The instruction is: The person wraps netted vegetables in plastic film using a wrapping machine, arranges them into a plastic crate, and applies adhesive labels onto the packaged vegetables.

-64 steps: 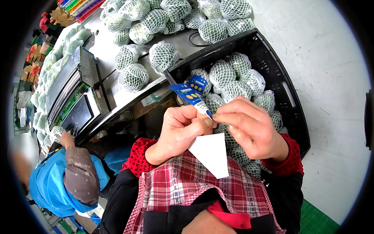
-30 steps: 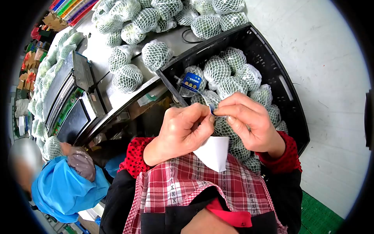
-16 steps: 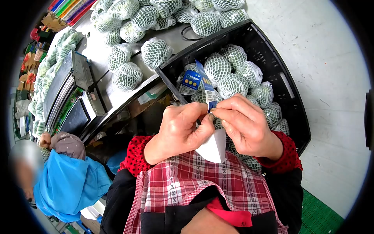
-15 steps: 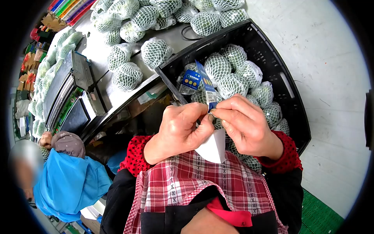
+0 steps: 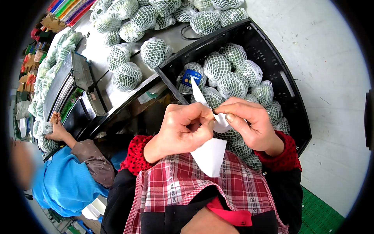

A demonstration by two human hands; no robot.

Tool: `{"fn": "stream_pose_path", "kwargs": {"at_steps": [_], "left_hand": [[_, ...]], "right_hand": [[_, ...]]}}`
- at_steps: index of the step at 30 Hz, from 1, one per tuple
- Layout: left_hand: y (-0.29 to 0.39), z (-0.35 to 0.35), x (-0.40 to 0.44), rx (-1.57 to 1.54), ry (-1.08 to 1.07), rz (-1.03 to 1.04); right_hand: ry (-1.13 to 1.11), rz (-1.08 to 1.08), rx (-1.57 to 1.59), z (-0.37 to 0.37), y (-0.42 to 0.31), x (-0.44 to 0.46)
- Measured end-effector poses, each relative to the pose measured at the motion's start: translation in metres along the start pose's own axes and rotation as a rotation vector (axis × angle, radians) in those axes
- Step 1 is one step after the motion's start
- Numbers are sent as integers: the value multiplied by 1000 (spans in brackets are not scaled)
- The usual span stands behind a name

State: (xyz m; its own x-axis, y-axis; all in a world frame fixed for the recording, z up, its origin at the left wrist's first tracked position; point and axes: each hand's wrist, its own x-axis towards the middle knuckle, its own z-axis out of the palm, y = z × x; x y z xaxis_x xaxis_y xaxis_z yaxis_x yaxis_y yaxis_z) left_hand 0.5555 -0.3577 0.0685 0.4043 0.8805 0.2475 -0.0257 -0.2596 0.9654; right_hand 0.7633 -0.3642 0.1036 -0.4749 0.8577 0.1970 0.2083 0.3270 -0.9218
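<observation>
Between my two hands is a strip of paper labels (image 5: pixel 199 95), its white back side towards me. My left hand (image 5: pixel 181 126) is closed, with thumb and forefinger pinching the strip. A white tail of the strip (image 5: pixel 210 158) hangs below that hand, over the checked apron. My right hand (image 5: pixel 251 123) is closed too, its fingertips at a curled white part of the strip (image 5: pixel 222 124). Both hands are over the near side of a black crate (image 5: pixel 278 58) holding several round green fruits in white foam nets (image 5: pixel 233 85). One netted fruit bears a blue label (image 5: pixel 191 76).
Left of the crate stands a metal table (image 5: pixel 97 50) with more netted fruits (image 5: pixel 127 77) and a dark metal-cased device (image 5: pixel 74 87). A co-worker in blue (image 5: pixel 70 179) reaches towards netted fruits at the far left. Green slatted flooring (image 5: pixel 323 212) lies at lower right.
The strip has turned from its blue printed face to its white side, and its lower tail hangs longer. My right hand has shifted slightly right. The co-worker's arm has stretched out towards the fruits.
</observation>
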Motion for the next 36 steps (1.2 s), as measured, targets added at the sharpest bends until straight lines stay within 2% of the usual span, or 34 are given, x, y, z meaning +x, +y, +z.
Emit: {"fn": "stream_pose_path", "kwargs": {"at_steps": [2, 4, 6, 8, 12, 14, 15, 19, 22, 25, 28, 31, 34, 36], "left_hand": [[-3, 2, 0, 32, 46, 23], [-1, 3, 1, 42, 48, 3], [-3, 3, 2, 83, 68, 71], [-2, 3, 5, 109, 89, 97], [-4, 2, 3, 85, 114, 124], [-4, 2, 1, 66, 107, 81], [-5, 2, 1, 48, 96, 33], [0, 1, 2, 86, 82, 35], [3, 0, 3, 147, 86, 78], [6, -1, 4, 224, 62, 103], [2, 1, 4, 299, 66, 175], [-2, 2, 6, 339, 110, 264], [-3, 0, 4, 224, 97, 217], [-5, 0, 3, 95, 71, 109]], "right_hand": [[0, -16, -13, 2, 0, 0], [43, -138, -128, 5, 1, -1], [46, -170, -185, 6, 1, 0], [54, -292, -276, 7, 2, 1], [22, -152, -122, 6, 1, -2], [-16, 102, 130, 3, 4, -4], [11, 112, 141, 5, 6, -5], [3, 94, 174, 6, 7, -5], [-8, -30, 19, 7, 5, -3], [16, -263, -235, 10, 3, -1], [54, -338, -346, 15, 5, -2], [36, -304, -293, 11, 6, -2], [7, -224, -159, 7, 7, -4], [-5, -173, -68, 4, 9, -6]]}}
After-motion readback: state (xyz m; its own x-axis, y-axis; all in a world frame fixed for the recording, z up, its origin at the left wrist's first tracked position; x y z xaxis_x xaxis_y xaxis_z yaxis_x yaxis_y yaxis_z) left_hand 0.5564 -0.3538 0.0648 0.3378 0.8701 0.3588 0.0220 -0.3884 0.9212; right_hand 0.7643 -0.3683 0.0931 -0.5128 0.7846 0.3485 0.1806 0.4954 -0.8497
